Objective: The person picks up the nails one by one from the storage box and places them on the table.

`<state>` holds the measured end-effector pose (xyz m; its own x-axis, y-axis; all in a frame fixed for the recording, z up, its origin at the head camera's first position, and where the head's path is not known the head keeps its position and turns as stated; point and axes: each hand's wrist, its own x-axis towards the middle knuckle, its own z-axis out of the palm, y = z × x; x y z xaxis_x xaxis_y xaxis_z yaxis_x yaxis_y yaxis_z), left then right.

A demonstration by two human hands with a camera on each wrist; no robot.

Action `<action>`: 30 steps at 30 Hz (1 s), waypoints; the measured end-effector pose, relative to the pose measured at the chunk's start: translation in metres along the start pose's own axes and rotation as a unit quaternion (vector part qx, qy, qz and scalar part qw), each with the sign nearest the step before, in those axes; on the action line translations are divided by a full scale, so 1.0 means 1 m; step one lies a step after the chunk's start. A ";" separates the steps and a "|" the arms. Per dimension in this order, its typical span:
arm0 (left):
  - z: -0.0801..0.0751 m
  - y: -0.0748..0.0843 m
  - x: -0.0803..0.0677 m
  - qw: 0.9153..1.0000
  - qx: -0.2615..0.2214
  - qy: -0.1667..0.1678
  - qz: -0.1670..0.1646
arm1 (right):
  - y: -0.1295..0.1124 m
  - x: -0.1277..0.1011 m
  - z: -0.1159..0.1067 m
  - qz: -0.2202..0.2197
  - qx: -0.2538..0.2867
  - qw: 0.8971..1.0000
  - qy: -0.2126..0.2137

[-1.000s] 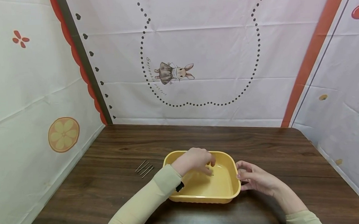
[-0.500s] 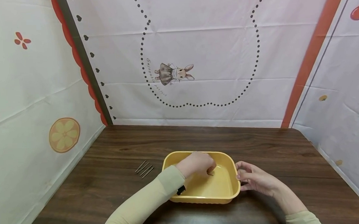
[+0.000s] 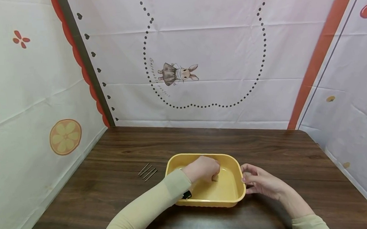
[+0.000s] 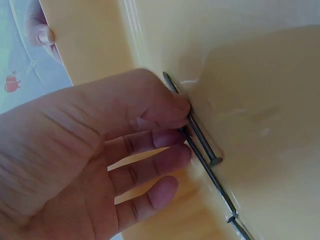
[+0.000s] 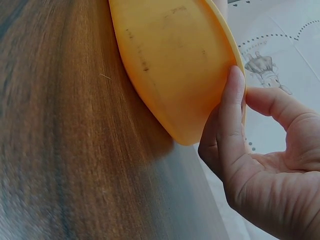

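Fingers (image 4: 167, 137) of L hand (image 3: 202, 169) curled inside yellow tray (image 3: 233, 197), pinching nails (image 4: 200, 145) against tray floor. R hand (image 3: 260, 183) at tray's 3 o'clock edge, thumb and fingers (image 5: 231, 115) grasping rim. Tray sits near front-centre of wooden table (image 3: 113, 199). More loose nails (image 3: 147, 171) on table at tray's 9 o'clock, apart from it. Printed cloth backdrop w/ rabbit (image 3: 177, 73) at 12, far end.
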<state>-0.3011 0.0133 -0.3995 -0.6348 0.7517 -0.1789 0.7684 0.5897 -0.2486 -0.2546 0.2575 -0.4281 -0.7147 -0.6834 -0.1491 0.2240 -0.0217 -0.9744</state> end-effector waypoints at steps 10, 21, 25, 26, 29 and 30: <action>-0.002 0.002 -0.001 0.999 0.023 -0.017 0.024 | 0.000 0.000 -0.001 -0.004 0.015 1.000 -0.016; -0.003 0.001 0.000 0.999 0.011 0.009 0.040 | 0.000 0.000 -0.001 -0.006 0.018 1.000 -0.021; -0.003 0.002 0.001 0.999 0.013 0.012 0.044 | 0.000 -0.001 -0.001 -0.006 0.015 1.000 -0.020; -0.004 0.002 0.002 0.999 0.015 0.014 0.046 | 0.000 -0.001 -0.001 -0.006 0.014 1.000 -0.019; -0.004 0.001 0.001 0.998 0.013 0.017 0.053 | 0.000 0.000 -0.001 -0.006 0.011 1.000 -0.017; -0.004 0.001 0.001 0.998 0.010 0.018 0.057 | 0.000 0.000 -0.001 -0.005 0.011 1.000 -0.016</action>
<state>-0.3005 0.0161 -0.3958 -0.5399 0.8238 -0.1728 0.8334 0.4943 -0.2470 -0.2551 0.2585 -0.4287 -0.6950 -0.7066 -0.1331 0.2315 -0.0446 -0.9718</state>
